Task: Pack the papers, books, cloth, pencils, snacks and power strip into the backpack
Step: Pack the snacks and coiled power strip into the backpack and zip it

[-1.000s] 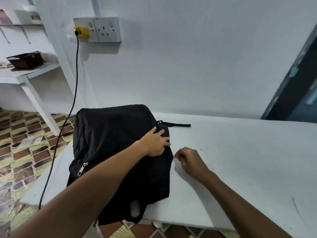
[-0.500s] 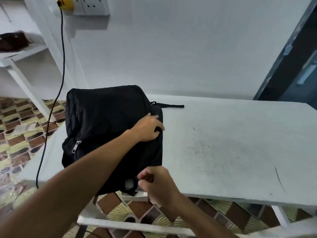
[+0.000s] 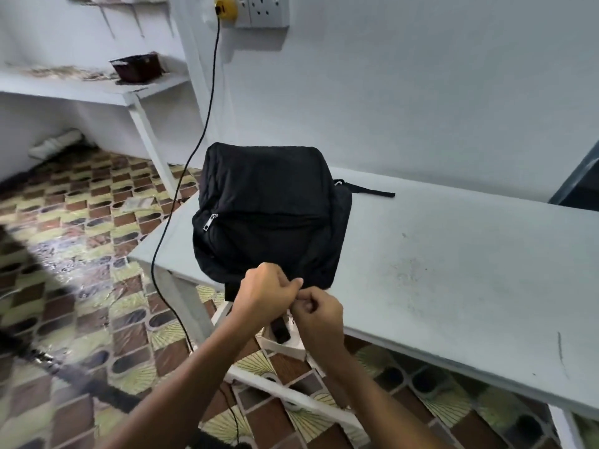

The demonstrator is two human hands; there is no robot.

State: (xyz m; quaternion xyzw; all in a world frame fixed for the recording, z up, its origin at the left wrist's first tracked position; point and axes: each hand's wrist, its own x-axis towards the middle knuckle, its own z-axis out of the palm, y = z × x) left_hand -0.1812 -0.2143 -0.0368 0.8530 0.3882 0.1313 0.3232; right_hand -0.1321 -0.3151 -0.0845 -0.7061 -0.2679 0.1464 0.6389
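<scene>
Head view looks down on a black backpack (image 3: 269, 215) lying on the left end of a pale grey desk (image 3: 453, 270), its near end hanging a little over the desk's front edge. A silver zipper pull (image 3: 210, 222) shows on the backpack's left side, and a black strap (image 3: 369, 191) trails from its far right corner across the desk top toward the wall.

Both hands meet at the near edge of the backpack. The left hand (image 3: 267, 294) has its fingers curled and its fingertips pressed together against the backpack's lower edge, pinching something there. The right hand (image 3: 319, 314) sits just beside it, touching it, with fingers curled in a pinch as well; what each pinches is too small to make out, though it lies at the backpack's seam. Below the hands a small dark object (image 3: 280, 330) lies on a white crosspiece under the desk.

A black cable (image 3: 181, 196) runs from a yellow plug (image 3: 223, 8) in a wall socket (image 3: 265, 11) down past the backpack's left side to the patterned tile floor (image 3: 81, 286). To the left, a white shelf (image 3: 97, 87) carries a dark brown box (image 3: 136, 66).
</scene>
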